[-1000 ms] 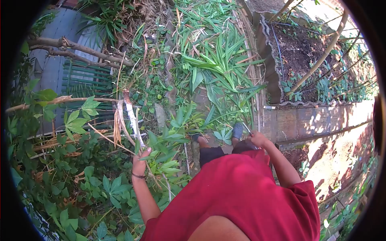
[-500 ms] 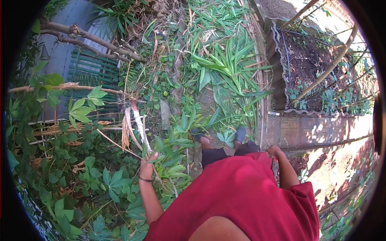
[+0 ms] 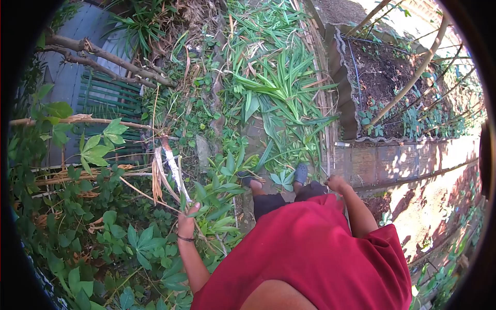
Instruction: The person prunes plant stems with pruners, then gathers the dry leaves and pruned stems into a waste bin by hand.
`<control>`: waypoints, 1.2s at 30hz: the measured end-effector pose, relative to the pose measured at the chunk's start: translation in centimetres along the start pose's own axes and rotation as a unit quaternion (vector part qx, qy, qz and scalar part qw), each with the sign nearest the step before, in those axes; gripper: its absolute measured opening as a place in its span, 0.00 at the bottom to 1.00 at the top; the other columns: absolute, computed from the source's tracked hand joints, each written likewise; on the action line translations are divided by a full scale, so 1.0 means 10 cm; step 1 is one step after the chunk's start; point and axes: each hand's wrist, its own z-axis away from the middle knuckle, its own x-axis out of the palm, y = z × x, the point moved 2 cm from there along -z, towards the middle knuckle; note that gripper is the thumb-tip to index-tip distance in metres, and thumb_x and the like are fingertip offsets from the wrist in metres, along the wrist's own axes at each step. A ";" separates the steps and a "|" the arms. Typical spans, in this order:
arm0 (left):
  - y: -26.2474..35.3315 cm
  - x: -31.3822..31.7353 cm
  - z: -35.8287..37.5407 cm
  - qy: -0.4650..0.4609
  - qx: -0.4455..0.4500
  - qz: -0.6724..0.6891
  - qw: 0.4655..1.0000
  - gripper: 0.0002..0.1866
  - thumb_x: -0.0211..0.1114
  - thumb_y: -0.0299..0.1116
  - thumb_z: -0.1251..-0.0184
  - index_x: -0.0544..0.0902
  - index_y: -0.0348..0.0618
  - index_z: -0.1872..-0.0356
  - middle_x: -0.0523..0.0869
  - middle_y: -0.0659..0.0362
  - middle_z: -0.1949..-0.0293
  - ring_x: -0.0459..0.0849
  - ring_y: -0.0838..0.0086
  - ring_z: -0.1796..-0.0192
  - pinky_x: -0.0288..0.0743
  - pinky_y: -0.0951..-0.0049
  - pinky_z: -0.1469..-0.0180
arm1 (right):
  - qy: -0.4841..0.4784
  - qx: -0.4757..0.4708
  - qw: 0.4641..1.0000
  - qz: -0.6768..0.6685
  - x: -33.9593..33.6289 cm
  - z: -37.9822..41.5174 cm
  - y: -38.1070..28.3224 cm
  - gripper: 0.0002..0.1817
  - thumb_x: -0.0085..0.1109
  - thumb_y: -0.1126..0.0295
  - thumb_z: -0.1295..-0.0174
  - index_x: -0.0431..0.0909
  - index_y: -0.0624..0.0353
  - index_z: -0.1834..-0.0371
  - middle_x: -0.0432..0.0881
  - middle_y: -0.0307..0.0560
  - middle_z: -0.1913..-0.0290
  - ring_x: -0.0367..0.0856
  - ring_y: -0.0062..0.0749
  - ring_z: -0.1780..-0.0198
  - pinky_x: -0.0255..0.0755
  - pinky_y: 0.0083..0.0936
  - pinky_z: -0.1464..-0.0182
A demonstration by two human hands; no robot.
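Note:
My left hand (image 3: 187,225), with a dark band at the wrist, is closed around the lower end of a whitish branch (image 3: 175,169). The branch points up and away, with a brownish upper end and dry strips (image 3: 157,175) hanging beside it. Green leafy stems (image 3: 219,204) stand just right of this hand. In front of my red shirt, my right hand (image 3: 337,184) is closed at thigh height. A thin, narrow shape shows at its fingers, too small to name.
Cut long green leaves (image 3: 281,85) cover the path ahead of my feet. Thick bare branches (image 3: 108,61) cross the upper left near a green slatted panel (image 3: 106,93). On the right, a corrugated sheet edge (image 3: 345,98) borders a soil bed (image 3: 387,72). Dense foliage (image 3: 139,243) fills the lower left.
The surroundings have shifted slightly left and up in view. My right hand has moved a little left and forward. My left hand keeps its hold on the branch.

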 end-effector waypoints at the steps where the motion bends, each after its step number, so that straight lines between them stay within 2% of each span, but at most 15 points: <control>1: -0.01 -0.01 0.00 -0.002 0.001 0.000 1.000 0.14 0.68 0.33 0.35 0.82 0.39 0.51 0.84 0.61 0.57 0.81 0.76 0.54 0.72 0.72 0.48 | -0.011 0.003 1.000 -0.011 0.09 -0.07 0.03 0.24 0.50 0.50 0.36 0.84 0.58 0.54 0.82 0.60 0.48 0.78 0.56 0.43 0.73 0.47 0.43; 5: -0.07 -0.06 0.02 0.001 0.007 0.004 1.000 0.15 0.67 0.33 0.34 0.81 0.38 0.50 0.84 0.61 0.56 0.81 0.76 0.55 0.72 0.72 0.48 | 0.015 -0.005 0.999 0.033 0.31 -0.18 0.21 0.24 0.50 0.50 0.36 0.84 0.58 0.54 0.82 0.60 0.47 0.78 0.56 0.43 0.73 0.46 0.42; 10: -0.08 -0.06 0.05 0.008 0.018 0.001 1.000 0.16 0.67 0.34 0.34 0.81 0.38 0.49 0.84 0.61 0.56 0.80 0.76 0.54 0.72 0.72 0.48 | -0.029 0.005 0.999 0.025 0.22 0.02 0.19 0.25 0.52 0.49 0.37 0.84 0.59 0.52 0.81 0.61 0.46 0.79 0.56 0.43 0.73 0.44 0.40; 12: -0.13 -0.10 0.04 0.004 0.002 -0.010 1.000 0.21 0.67 0.32 0.35 0.77 0.32 0.44 0.83 0.57 0.52 0.80 0.73 0.51 0.71 0.72 0.46 | -0.023 0.024 0.999 0.001 0.25 0.02 0.27 0.25 0.53 0.50 0.37 0.84 0.60 0.52 0.81 0.62 0.46 0.79 0.56 0.43 0.73 0.44 0.40; 16: -0.15 -0.10 0.06 0.012 0.017 -0.015 1.000 0.21 0.68 0.32 0.35 0.78 0.32 0.44 0.83 0.57 0.51 0.79 0.73 0.51 0.71 0.72 0.45 | -0.019 0.056 0.997 -0.040 0.08 0.19 0.16 0.27 0.53 0.48 0.37 0.84 0.62 0.53 0.81 0.63 0.47 0.79 0.57 0.43 0.72 0.44 0.40; 20: -0.09 -0.06 0.12 0.009 0.013 -0.013 1.000 0.21 0.68 0.33 0.35 0.78 0.32 0.44 0.83 0.57 0.51 0.79 0.74 0.51 0.71 0.72 0.45 | -0.026 0.014 1.000 -0.003 0.14 0.05 0.18 0.27 0.53 0.48 0.37 0.84 0.62 0.52 0.81 0.63 0.47 0.79 0.57 0.43 0.73 0.44 0.41; 29: -0.11 -0.06 0.17 0.012 0.021 -0.007 1.000 0.20 0.67 0.33 0.34 0.79 0.32 0.45 0.82 0.58 0.52 0.79 0.74 0.51 0.71 0.72 0.45 | -0.025 0.047 0.998 -0.021 -0.07 0.21 -0.03 0.26 0.55 0.50 0.38 0.83 0.62 0.51 0.81 0.62 0.46 0.78 0.56 0.42 0.73 0.42 0.40; 32: -0.13 -0.07 0.17 0.010 0.022 -0.005 1.000 0.20 0.67 0.33 0.34 0.79 0.32 0.45 0.82 0.58 0.51 0.79 0.74 0.51 0.70 0.72 0.45 | -0.033 0.049 0.998 -0.031 -0.03 0.18 0.01 0.26 0.57 0.50 0.39 0.83 0.62 0.50 0.80 0.62 0.44 0.78 0.56 0.41 0.73 0.42 0.40; 34: -0.11 -0.06 0.17 0.011 0.026 -0.005 1.000 0.20 0.67 0.33 0.34 0.79 0.32 0.45 0.82 0.58 0.51 0.79 0.74 0.51 0.70 0.72 0.45 | -0.028 0.034 0.999 0.006 0.02 0.15 0.05 0.23 0.55 0.52 0.37 0.84 0.57 0.50 0.81 0.60 0.45 0.78 0.56 0.42 0.73 0.43 0.40; 36: -0.07 -0.03 0.20 0.011 0.032 0.002 0.999 0.20 0.67 0.34 0.34 0.79 0.32 0.45 0.83 0.57 0.52 0.79 0.74 0.51 0.70 0.72 0.45 | -0.020 0.005 0.999 0.045 0.37 -0.18 0.35 0.21 0.53 0.53 0.36 0.84 0.54 0.50 0.82 0.59 0.46 0.79 0.56 0.43 0.73 0.44 0.40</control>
